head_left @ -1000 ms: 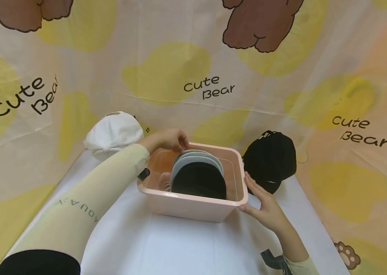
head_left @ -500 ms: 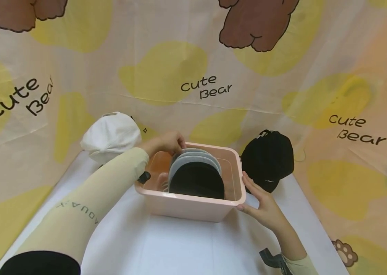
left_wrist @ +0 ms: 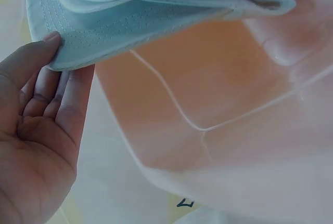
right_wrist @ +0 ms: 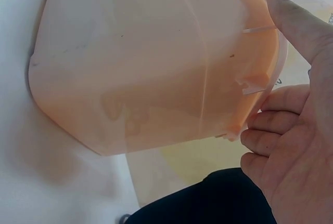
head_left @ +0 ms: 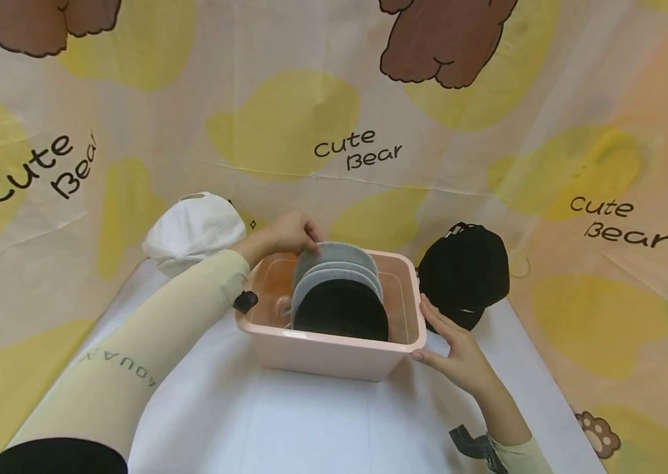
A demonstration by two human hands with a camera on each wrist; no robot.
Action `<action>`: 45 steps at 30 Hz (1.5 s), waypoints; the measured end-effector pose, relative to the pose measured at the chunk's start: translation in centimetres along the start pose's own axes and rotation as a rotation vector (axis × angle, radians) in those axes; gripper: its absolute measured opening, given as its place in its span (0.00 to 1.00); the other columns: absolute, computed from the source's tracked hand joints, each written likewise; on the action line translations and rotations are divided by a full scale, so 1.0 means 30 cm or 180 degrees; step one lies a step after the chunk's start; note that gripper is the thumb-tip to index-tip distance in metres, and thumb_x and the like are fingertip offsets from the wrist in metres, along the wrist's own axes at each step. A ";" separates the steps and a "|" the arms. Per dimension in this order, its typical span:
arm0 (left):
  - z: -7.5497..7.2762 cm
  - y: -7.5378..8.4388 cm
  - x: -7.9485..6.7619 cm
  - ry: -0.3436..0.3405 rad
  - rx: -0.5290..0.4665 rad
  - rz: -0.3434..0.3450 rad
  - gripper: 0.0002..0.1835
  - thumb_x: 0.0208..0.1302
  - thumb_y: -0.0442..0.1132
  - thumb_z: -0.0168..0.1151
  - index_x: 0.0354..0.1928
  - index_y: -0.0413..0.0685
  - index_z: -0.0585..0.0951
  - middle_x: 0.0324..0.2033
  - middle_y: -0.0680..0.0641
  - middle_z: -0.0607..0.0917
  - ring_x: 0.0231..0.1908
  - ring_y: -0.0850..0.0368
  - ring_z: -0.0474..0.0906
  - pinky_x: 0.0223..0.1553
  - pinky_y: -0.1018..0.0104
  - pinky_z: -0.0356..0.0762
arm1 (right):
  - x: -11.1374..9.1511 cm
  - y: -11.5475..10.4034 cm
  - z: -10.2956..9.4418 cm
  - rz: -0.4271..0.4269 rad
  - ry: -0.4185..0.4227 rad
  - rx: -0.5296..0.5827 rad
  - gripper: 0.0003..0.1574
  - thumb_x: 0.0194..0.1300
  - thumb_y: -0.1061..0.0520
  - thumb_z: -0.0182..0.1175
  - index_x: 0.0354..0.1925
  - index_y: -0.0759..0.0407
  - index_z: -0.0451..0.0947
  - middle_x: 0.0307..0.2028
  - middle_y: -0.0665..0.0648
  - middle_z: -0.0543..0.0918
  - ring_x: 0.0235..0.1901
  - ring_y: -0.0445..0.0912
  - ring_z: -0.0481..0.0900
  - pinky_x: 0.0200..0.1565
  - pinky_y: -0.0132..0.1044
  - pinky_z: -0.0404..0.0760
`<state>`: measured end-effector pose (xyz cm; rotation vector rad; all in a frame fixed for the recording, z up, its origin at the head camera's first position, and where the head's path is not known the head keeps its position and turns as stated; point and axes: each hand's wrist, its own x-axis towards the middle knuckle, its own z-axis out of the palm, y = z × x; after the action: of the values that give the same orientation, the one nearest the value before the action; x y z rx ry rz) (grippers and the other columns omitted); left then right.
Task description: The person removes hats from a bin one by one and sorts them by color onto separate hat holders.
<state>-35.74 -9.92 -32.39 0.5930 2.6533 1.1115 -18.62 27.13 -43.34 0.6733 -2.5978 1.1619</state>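
Note:
My left hand (head_left: 294, 235) pinches the brim edge of a light grey-blue cap (head_left: 340, 253) at the back of a pink plastic bin (head_left: 322, 355). In the left wrist view the thumb lies on top of the stitched brim (left_wrist: 104, 37), with the fingers beneath. In front of it, more caps stand in a row, brims up: grey-blue caps (head_left: 334, 282) and, foremost, a black cap (head_left: 341, 311). My right hand (head_left: 458, 359) rests against the bin's right end. Its thumb is at the near corner and its fingers lie along the rim (right_wrist: 281, 52).
A white cap (head_left: 194, 230) sits on the white table (head_left: 310, 421) to the left of the bin. To the right, just behind my right hand, is another black cap (head_left: 467, 276). A printed cloth (head_left: 286, 125) hangs behind the table.
My left hand has risen slightly and drawn the rearmost grey-blue cap upward, so more of its brim shows above the others. The right hand stays at the bin's end.

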 end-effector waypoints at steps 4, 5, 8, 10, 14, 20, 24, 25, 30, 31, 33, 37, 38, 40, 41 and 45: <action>-0.025 0.021 -0.020 0.0118 -0.0095 0.0028 0.06 0.58 0.34 0.76 0.37 0.41 0.89 0.32 0.49 0.89 0.32 0.58 0.79 0.35 0.64 0.83 | -0.001 0.003 0.000 0.0010 -0.0003 0.0028 0.60 0.51 0.54 0.81 0.77 0.51 0.64 0.78 0.54 0.62 0.74 0.68 0.60 0.66 0.72 0.65; -0.031 0.027 -0.024 0.0140 -0.0115 0.0020 0.07 0.58 0.34 0.76 0.37 0.41 0.89 0.32 0.49 0.89 0.33 0.57 0.79 0.35 0.63 0.83 | -0.001 0.004 0.000 0.0014 -0.0006 0.0032 0.60 0.51 0.53 0.81 0.77 0.51 0.64 0.78 0.54 0.62 0.74 0.68 0.60 0.66 0.72 0.65; -0.046 0.038 -0.035 0.0199 -0.0110 0.0010 0.07 0.58 0.36 0.76 0.38 0.42 0.89 0.33 0.50 0.89 0.35 0.56 0.80 0.36 0.62 0.84 | -0.001 0.004 -0.001 0.0018 -0.0011 0.0033 0.60 0.51 0.53 0.81 0.77 0.51 0.64 0.78 0.54 0.62 0.74 0.67 0.60 0.66 0.71 0.65; -0.057 0.047 -0.043 0.0232 -0.0085 0.0002 0.08 0.58 0.38 0.76 0.38 0.44 0.90 0.33 0.50 0.90 0.35 0.56 0.80 0.35 0.64 0.83 | -0.001 0.006 -0.002 0.0014 -0.0012 0.0039 0.60 0.51 0.53 0.82 0.77 0.51 0.64 0.78 0.53 0.62 0.74 0.67 0.61 0.67 0.70 0.65; -0.075 0.064 -0.055 0.0333 -0.0143 0.0033 0.08 0.59 0.38 0.75 0.39 0.42 0.90 0.33 0.49 0.90 0.34 0.56 0.81 0.33 0.67 0.81 | -0.001 0.008 -0.003 0.0004 -0.0010 0.0031 0.60 0.50 0.54 0.82 0.77 0.50 0.64 0.78 0.53 0.62 0.74 0.66 0.61 0.68 0.68 0.65; -0.109 0.102 -0.086 0.0553 -0.0241 0.0152 0.08 0.60 0.36 0.75 0.40 0.41 0.89 0.31 0.50 0.89 0.32 0.58 0.79 0.32 0.68 0.78 | 0.001 0.003 -0.002 0.0009 -0.0013 0.0028 0.60 0.51 0.53 0.81 0.77 0.51 0.63 0.78 0.53 0.61 0.74 0.65 0.61 0.67 0.68 0.65; -0.135 0.122 -0.107 0.0649 -0.0317 0.0190 0.08 0.61 0.36 0.74 0.40 0.41 0.89 0.31 0.50 0.88 0.32 0.58 0.79 0.33 0.68 0.77 | 0.002 -0.004 -0.003 0.0028 -0.0007 0.0035 0.60 0.51 0.53 0.81 0.77 0.51 0.63 0.78 0.54 0.61 0.74 0.66 0.60 0.66 0.69 0.67; -0.142 0.125 -0.111 0.0664 -0.0321 0.0188 0.08 0.61 0.36 0.74 0.40 0.41 0.88 0.31 0.50 0.88 0.33 0.58 0.79 0.33 0.68 0.77 | 0.002 -0.005 -0.003 0.0033 -0.0008 0.0034 0.60 0.51 0.53 0.81 0.77 0.51 0.63 0.78 0.54 0.61 0.74 0.66 0.60 0.66 0.68 0.67; -0.176 0.138 -0.131 0.0772 -0.0343 0.0144 0.09 0.62 0.38 0.74 0.42 0.43 0.88 0.34 0.51 0.89 0.38 0.58 0.81 0.39 0.67 0.78 | 0.003 -0.005 -0.002 0.0069 -0.0013 0.0055 0.60 0.52 0.53 0.81 0.77 0.51 0.63 0.78 0.54 0.61 0.74 0.65 0.60 0.66 0.66 0.68; -0.184 0.143 -0.138 0.0803 -0.0350 0.0147 0.09 0.62 0.38 0.74 0.43 0.43 0.88 0.35 0.50 0.89 0.39 0.57 0.81 0.40 0.66 0.78 | 0.003 -0.004 -0.002 0.0070 -0.0014 0.0060 0.60 0.52 0.53 0.81 0.77 0.51 0.63 0.78 0.54 0.61 0.74 0.65 0.60 0.66 0.66 0.68; -0.198 0.152 -0.151 0.0889 -0.0348 0.0165 0.10 0.63 0.39 0.74 0.43 0.44 0.88 0.36 0.50 0.90 0.40 0.56 0.81 0.42 0.66 0.78 | 0.003 -0.002 -0.002 0.0079 -0.0015 0.0067 0.60 0.52 0.53 0.81 0.77 0.51 0.63 0.78 0.53 0.61 0.74 0.64 0.60 0.66 0.66 0.68; -0.222 0.166 -0.176 0.1056 -0.0334 0.0278 0.10 0.62 0.39 0.74 0.43 0.43 0.89 0.36 0.49 0.90 0.41 0.55 0.81 0.41 0.66 0.78 | 0.002 -0.001 -0.003 0.0095 -0.0014 0.0030 0.60 0.52 0.52 0.81 0.77 0.50 0.63 0.78 0.52 0.61 0.74 0.64 0.60 0.66 0.65 0.68; -0.227 0.168 -0.181 0.1092 -0.0315 0.0311 0.10 0.62 0.39 0.74 0.43 0.44 0.89 0.36 0.49 0.90 0.41 0.56 0.81 0.40 0.67 0.77 | 0.001 0.000 -0.004 0.0093 -0.0014 0.0025 0.60 0.52 0.52 0.81 0.77 0.50 0.63 0.78 0.52 0.61 0.74 0.64 0.60 0.67 0.64 0.68; -0.233 0.172 -0.193 0.1142 -0.0268 0.0370 0.10 0.62 0.39 0.74 0.43 0.44 0.89 0.35 0.50 0.90 0.40 0.56 0.82 0.38 0.69 0.77 | 0.001 0.001 -0.004 0.0077 -0.0014 0.0014 0.60 0.51 0.53 0.81 0.77 0.50 0.63 0.78 0.52 0.62 0.75 0.63 0.60 0.67 0.63 0.67; -0.236 0.175 -0.201 0.1158 -0.0255 0.0392 0.10 0.62 0.40 0.75 0.43 0.44 0.89 0.35 0.50 0.90 0.39 0.57 0.82 0.37 0.69 0.77 | 0.001 0.001 -0.004 0.0071 -0.0017 0.0012 0.60 0.51 0.53 0.81 0.77 0.50 0.63 0.78 0.52 0.62 0.75 0.62 0.60 0.67 0.63 0.67; -0.243 0.183 -0.228 0.1246 -0.0237 0.0450 0.09 0.62 0.41 0.75 0.42 0.46 0.90 0.35 0.51 0.91 0.37 0.59 0.83 0.34 0.72 0.78 | 0.003 0.005 -0.002 0.0041 -0.0028 0.0046 0.60 0.52 0.54 0.81 0.77 0.51 0.63 0.78 0.53 0.61 0.76 0.60 0.60 0.67 0.63 0.67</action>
<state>-30.48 -14.06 -23.15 0.6105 2.9110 1.4962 -18.77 27.25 -43.36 0.6670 -2.6072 1.1851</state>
